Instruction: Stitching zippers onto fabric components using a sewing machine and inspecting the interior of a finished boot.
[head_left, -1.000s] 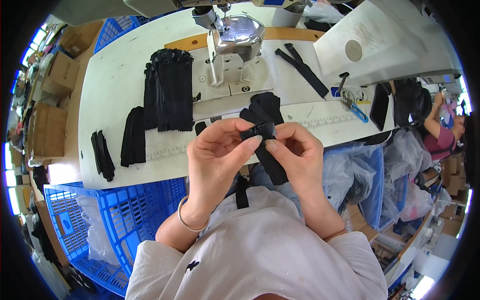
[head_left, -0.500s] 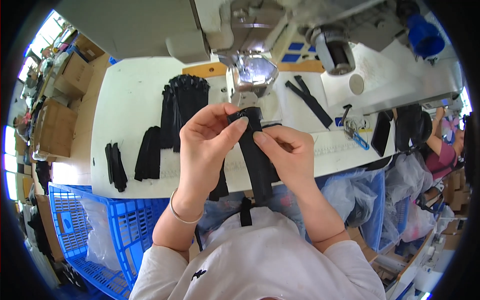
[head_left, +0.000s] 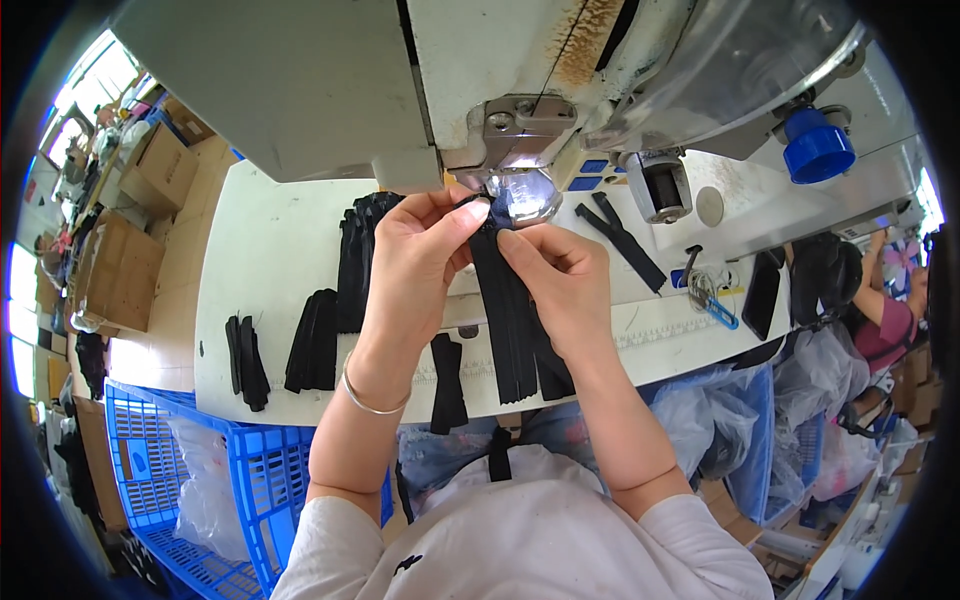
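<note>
- Left hand (head_left: 415, 255): raised from the lower edge, forearm upright, a thin metal bangle (head_left: 372, 395) at the wrist. Thumb and forefinger pinch the top end of a black fabric strip (head_left: 510, 320); the other fingers curl loosely behind.
- Right hand (head_left: 560, 275): comes up beside the left, wrist bent inward. Thumb and forefinger close narrowly on the same strip, just right of the left hand's pinch; the fingertips of the two hands nearly touch.
- Black fabric strip: held by its upper end directly under the sewing machine head (head_left: 520, 130), near the lit needle area; the rest hangs down in several long folds over the front edge of the white table (head_left: 270, 250).
- Stack of black strips (head_left: 355, 260): lies on the table, just left of the left hand.
- Two smaller bundles of black pieces (head_left: 313, 340), (head_left: 245, 347): further left on the table, well apart from the hands.
- Single black strip (head_left: 625, 240): lies slanted on the table to the right.
- Blue plastic crate (head_left: 190, 480): stands below the table's left end.
</note>
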